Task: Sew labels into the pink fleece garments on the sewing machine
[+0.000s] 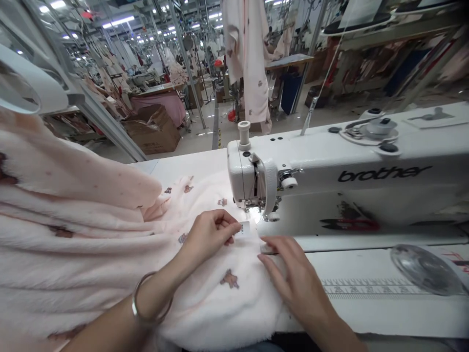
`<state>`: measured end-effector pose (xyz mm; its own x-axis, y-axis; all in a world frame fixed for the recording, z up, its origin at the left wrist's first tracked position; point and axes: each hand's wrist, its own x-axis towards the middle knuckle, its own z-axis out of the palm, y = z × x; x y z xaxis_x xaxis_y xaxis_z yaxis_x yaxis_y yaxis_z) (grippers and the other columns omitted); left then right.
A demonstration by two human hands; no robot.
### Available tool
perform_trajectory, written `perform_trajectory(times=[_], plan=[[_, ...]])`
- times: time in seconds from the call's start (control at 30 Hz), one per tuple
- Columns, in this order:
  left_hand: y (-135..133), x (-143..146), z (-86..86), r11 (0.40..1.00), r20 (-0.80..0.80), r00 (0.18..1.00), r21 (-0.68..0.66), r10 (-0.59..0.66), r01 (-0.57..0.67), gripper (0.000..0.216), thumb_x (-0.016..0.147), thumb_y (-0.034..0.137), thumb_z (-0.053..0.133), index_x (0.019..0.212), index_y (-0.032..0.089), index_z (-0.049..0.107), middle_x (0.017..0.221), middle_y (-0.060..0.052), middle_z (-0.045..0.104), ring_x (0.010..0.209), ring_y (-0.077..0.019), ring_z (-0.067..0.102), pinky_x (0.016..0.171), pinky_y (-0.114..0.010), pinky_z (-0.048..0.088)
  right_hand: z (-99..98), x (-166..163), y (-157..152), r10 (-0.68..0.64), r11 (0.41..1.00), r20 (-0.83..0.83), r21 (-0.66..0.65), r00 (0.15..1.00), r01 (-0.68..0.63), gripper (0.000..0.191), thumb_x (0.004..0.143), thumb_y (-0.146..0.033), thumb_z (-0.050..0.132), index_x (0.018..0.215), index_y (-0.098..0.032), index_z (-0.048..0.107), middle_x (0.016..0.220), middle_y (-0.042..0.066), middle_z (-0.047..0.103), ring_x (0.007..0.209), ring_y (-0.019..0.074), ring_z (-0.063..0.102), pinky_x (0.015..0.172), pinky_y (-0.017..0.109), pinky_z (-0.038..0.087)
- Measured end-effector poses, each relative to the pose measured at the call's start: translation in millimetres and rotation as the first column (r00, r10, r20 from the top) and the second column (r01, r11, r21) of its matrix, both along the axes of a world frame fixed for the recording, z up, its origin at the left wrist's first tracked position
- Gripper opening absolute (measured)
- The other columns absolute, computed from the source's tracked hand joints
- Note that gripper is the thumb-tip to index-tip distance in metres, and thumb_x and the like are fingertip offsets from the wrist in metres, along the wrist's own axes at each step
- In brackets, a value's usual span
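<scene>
Between the thumb and fingers of my left hand (214,232) is a small white label (244,229), pinched near the edge of the pale pink plush fabric (205,303). Brown bear prints dot this fabric, which spreads across the table and heaps up on the left. My right hand (291,274) lies at the fabric's right edge, thumb and index finger apart, fingertips at the cloth. Just beyond both hands is the lit needle area of a white sewing machine (252,171); the presser foot is hard to make out in the glare.
Red-handled scissors or snips (351,224) lie under the machine's arm. A clear round dish (427,269) sits at right by a printed ruler scale (370,288). Beyond the table stand a cardboard box (154,132) and hanging pink garments (252,68). A metal post (106,117) rises at left.
</scene>
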<state>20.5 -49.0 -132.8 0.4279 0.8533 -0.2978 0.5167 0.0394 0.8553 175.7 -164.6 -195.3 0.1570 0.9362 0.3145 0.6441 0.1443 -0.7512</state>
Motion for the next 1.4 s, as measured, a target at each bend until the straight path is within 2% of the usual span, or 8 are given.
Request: perform_trajectory(times=[0.1,0.17,0.3,0.37,0.47,0.6,1.03,1.4], plan=[[16,6,-20.1,0.999,-0.118,0.993,0.020,-0.029,0.031,0.022,0.075,0.036,0.062,0.072,0.014,0.061,0.059,-0.002,0.061,0.055,-0.0136,0.059,0.054,-0.023,0.043,-21.9,-3,-3,0.008,0.982,0.367,0.174,0.930,-0.077,0.028,0.092,-0.017,0.044,0.118,-0.015,0.054,0.116,0.013,0.057,0.109,0.0285,0.049,0.083,0.042,0.043],[20,9,-26.1,0.999,-0.146,0.989,0.023,-0.034,0.038,0.022,0.075,0.035,0.061,0.071,0.014,0.061,0.059,-0.002,0.061,0.054,-0.0137,0.059,0.055,-0.023,0.043,-26.3,-5,-3,-0.010,0.975,0.432,0.205,0.902,-0.088,0.025,0.091,-0.014,0.043,0.114,-0.013,0.055,0.117,0.015,0.057,0.111,0.0308,0.048,0.081,0.043,0.042],[19,17,-22.2,1.000,-0.050,0.998,-0.012,-0.029,0.029,0.022,0.075,0.036,0.061,0.072,0.014,0.059,0.061,-0.001,0.060,0.057,-0.0143,0.061,0.055,-0.024,0.046,-18.3,-6,6,-0.027,0.982,0.257,0.186,0.966,-0.023,0.012,0.092,-0.014,0.045,0.099,-0.014,0.054,0.098,0.011,0.056,0.094,0.0240,0.051,0.077,0.038,0.044],[18,22,-23.5,0.998,-0.023,0.999,-0.058,-0.024,0.022,0.022,0.074,0.036,0.063,0.072,0.014,0.059,0.058,-0.001,0.059,0.055,-0.0140,0.060,0.054,-0.024,0.045,-15.3,-5,13,-0.053,0.989,0.209,0.148,0.977,0.022,0.010,0.092,-0.015,0.044,0.098,-0.014,0.052,0.090,0.009,0.053,0.084,0.0208,0.049,0.072,0.035,0.045],[17,25,-33.7,0.998,-0.071,0.997,-0.063,-0.022,0.018,0.021,0.074,0.035,0.062,0.070,0.014,0.059,0.053,0.000,0.058,0.051,-0.0125,0.056,0.052,-0.022,0.041,-17.7,-7,18,-0.102,0.986,0.262,0.156,0.960,0.063,0.016,0.092,-0.016,0.046,0.106,-0.010,0.051,0.088,0.009,0.051,0.081,0.0208,0.047,0.070,0.036,0.045],[15,25,-42.6,1.000,-0.152,0.988,0.020,-0.014,0.017,0.021,0.076,0.034,0.060,0.065,0.015,0.059,0.051,0.001,0.058,0.053,-0.0124,0.055,0.054,-0.023,0.036,-23.3,-9,17,-0.118,0.983,0.344,0.172,0.932,0.061,0.021,0.091,-0.014,0.045,0.110,-0.008,0.053,0.088,0.010,0.051,0.082,0.0215,0.046,0.071,0.037,0.046],[16,23,-38.3,0.999,-0.153,0.988,-0.036,-0.006,0.000,0.018,0.075,0.032,0.059,0.068,0.015,0.058,0.054,0.000,0.060,0.054,-0.0139,0.059,0.055,-0.023,0.040,-24.6,-9,15,-0.040,0.996,0.348,0.083,0.937,0.012,0.036,0.089,-0.011,0.046,0.124,-0.006,0.055,0.087,0.011,0.049,0.082,0.0219,0.044,0.068,0.037,0.047],[15,22,-44.8,1.000,-0.126,0.992,-0.030,0.003,-0.007,0.018,0.075,0.034,0.059,0.071,0.016,0.059,0.057,0.000,0.061,0.056,-0.0151,0.062,0.056,-0.024,0.043,-25.5,-10,16,-0.047,0.992,0.372,0.122,0.927,0.001,0.038,0.086,-0.005,0.047,0.123,-0.004,0.055,0.087,0.011,0.047,0.081,0.0222,0.043,0.068,0.038,0.046]])
